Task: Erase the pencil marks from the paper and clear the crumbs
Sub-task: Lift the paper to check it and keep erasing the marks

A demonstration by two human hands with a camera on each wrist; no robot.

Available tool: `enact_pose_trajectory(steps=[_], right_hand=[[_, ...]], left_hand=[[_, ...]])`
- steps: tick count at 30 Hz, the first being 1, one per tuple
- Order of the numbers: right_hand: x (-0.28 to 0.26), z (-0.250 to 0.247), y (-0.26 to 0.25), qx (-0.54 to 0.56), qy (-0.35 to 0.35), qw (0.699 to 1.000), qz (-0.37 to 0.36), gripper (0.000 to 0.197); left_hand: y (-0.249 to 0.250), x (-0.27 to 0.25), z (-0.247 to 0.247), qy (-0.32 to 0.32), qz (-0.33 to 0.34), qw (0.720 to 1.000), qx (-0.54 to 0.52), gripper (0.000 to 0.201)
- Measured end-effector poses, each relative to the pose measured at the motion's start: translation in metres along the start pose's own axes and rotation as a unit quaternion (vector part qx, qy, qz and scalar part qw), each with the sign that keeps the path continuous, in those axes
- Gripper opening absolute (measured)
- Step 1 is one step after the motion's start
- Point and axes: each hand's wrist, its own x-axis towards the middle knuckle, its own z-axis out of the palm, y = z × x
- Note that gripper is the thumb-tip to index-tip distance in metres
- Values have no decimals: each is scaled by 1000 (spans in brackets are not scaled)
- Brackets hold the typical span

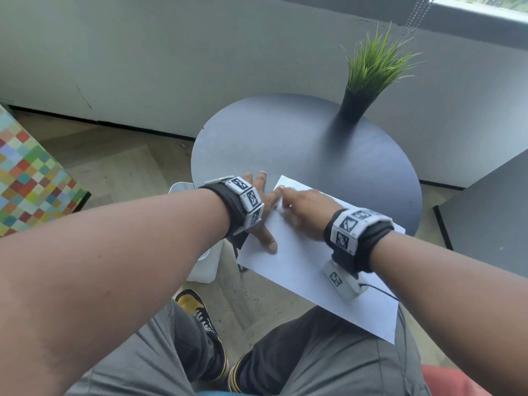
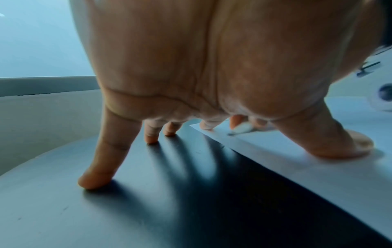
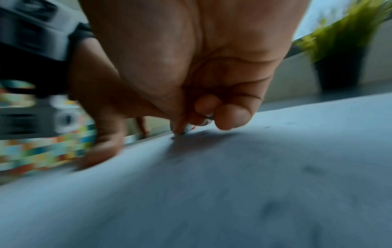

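A white sheet of paper lies on the round dark table, its near end hanging over the table's edge. My left hand is spread flat, thumb and index finger pressing the paper's left edge, the other fingers on the bare table. My right hand pinches a small white eraser and holds its tip on the paper near the far left corner. In the right wrist view the curled fingertips touch the paper; this picture is blurred. Faint grey marks show on the sheet.
A potted green plant in a black pot stands at the table's far right. A grey wall is behind the table. A multicoloured checkered block sits to the left, a dark cabinet to the right. My knees are below the table's near edge.
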Motion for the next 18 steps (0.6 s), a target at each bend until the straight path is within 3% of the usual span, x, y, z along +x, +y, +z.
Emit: enact_pose_trajectory(steps=[2, 3, 5, 8, 13, 18], right_hand=[[11, -10, 11, -18, 16, 996, 84, 28], [12, -11, 13, -27, 18, 996, 86, 28], [4, -10, 2, -32, 6, 999, 17, 26], [-17, 1, -8, -32, -65, 992, -104, 19], [-12, -11, 22, -30, 6, 999, 24, 27], [-34, 4, -6, -50, -73, 989, -116, 6]], left_hand=[[-1, 1, 1, 6, 1, 1000, 5, 147], [-1, 2, 2, 5, 2, 1000, 5, 147], [-1, 2, 2, 2, -1, 1000, 0, 147], [1, 2, 1, -2, -4, 1000, 5, 149], [3, 2, 0, -5, -10, 1000, 5, 151], [3, 0, -2, -15, -16, 1000, 10, 151]])
